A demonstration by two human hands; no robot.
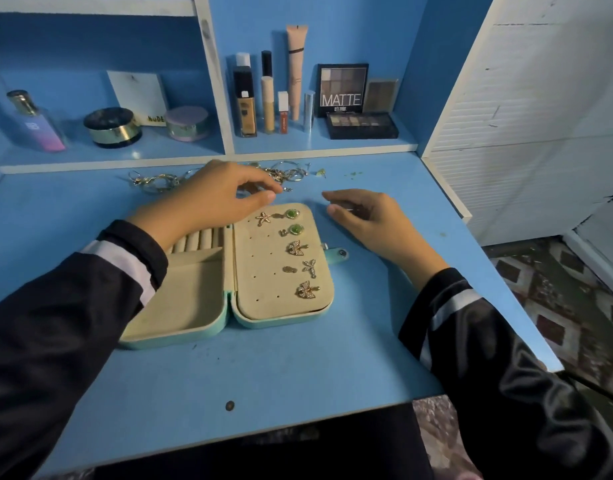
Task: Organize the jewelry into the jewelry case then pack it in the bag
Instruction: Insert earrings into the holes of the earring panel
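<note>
The left hand [215, 199] hides part of the jewelry pile [284, 174] and the case's ring rolls [197, 242].

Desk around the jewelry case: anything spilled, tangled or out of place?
Yes. Loose jewelry lies in a tangled heap along the back of the desk, not yet in the jewelry case. Small green bits lie scattered to the heap's right, and a dark spot marks the front.
</note>
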